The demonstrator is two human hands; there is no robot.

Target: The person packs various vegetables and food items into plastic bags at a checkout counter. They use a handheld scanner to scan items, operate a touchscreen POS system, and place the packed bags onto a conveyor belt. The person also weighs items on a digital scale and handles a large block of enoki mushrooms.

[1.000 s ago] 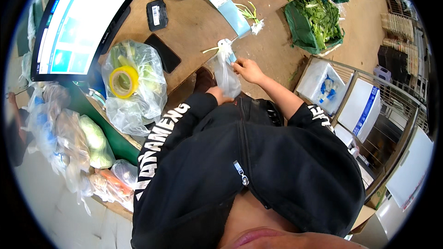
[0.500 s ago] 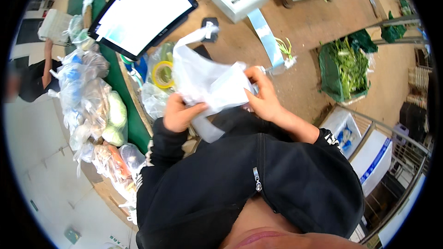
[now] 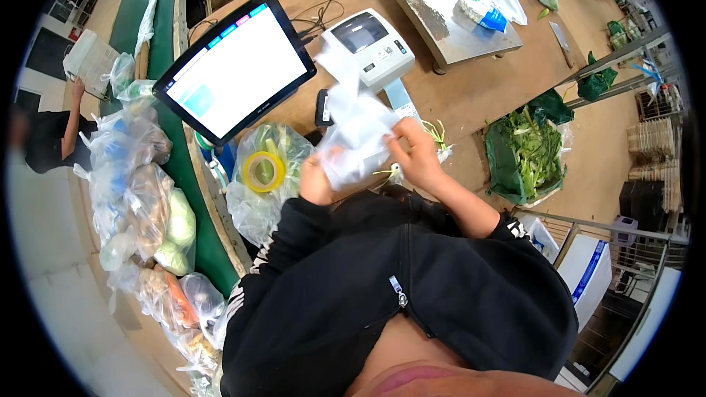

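Note:
A thin whitish clear plastic bag (image 3: 357, 136) is stretched between my two hands above the table's near edge, its upper end reaching toward the printer. My left hand (image 3: 318, 179) is closed on the bag's lower left side, partly hidden by the plastic. Thumb and fingers of my right hand (image 3: 419, 154) pinch its right edge. The plastic is blurred and I see nothing inside it. Beside my left hand, a yellow tape roll (image 3: 251, 177) rests on a clear bag of green vegetables (image 3: 296, 153). Thin green stalks (image 3: 435, 132) lie just beyond my right hand.
A screen (image 3: 235, 66), a white label printer (image 3: 379, 40) with a blue strip and a metal scale (image 3: 412, 7) stand beyond. Bagged vegetables (image 3: 147, 191) line a green conveyor (image 3: 213, 228) at left. A green-lined crate of leafy greens (image 3: 507, 176) is at right. Another person (image 3: 55, 136) stands far left.
The bag and my hands have shifted slightly, and the bag is more bunched together. My view has tilted, showing more of the table's far side and the scale.

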